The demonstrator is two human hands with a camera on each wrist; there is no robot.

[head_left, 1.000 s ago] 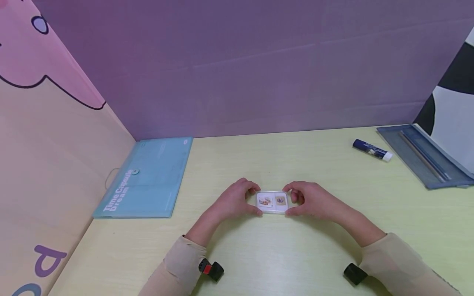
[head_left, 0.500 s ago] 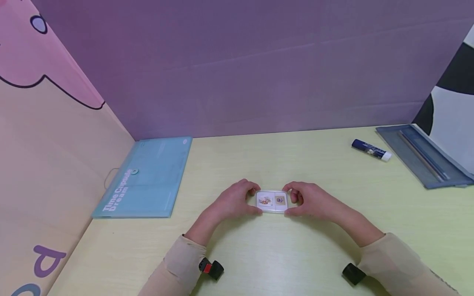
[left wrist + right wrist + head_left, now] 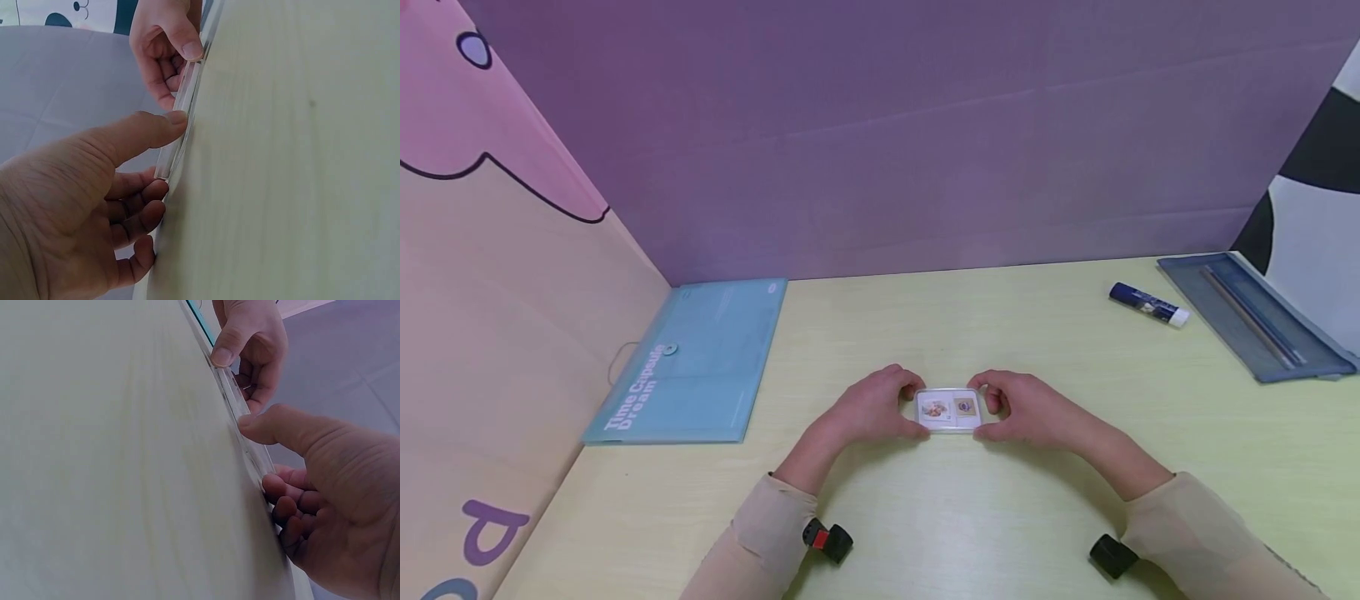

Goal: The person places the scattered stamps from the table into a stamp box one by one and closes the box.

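Note:
A small flat clear plastic case [image 3: 949,410] with two little pictures inside lies level at the middle of the table. My left hand [image 3: 880,406] pinches its left end, thumb on the near edge and fingers at the far edge. At the opposite end my right hand [image 3: 1026,408] holds it the same way. Seen edge-on in the left wrist view, the clear case [image 3: 178,119] is thin and sits at the tabletop. The right wrist view shows the case [image 3: 234,397] between both thumbs and fingers; whether it touches the table is hard to tell.
A blue document folder [image 3: 692,367] with white lettering lies at the left by the side wall. Toward the back right are a dark blue glue stick [image 3: 1148,304] and a grey-blue zip pouch [image 3: 1255,317]. A purple partition [image 3: 925,142] stands behind the table [image 3: 970,517].
Both hands keep their hold on the case, which stays in place. The whole head view has shifted very slightly.

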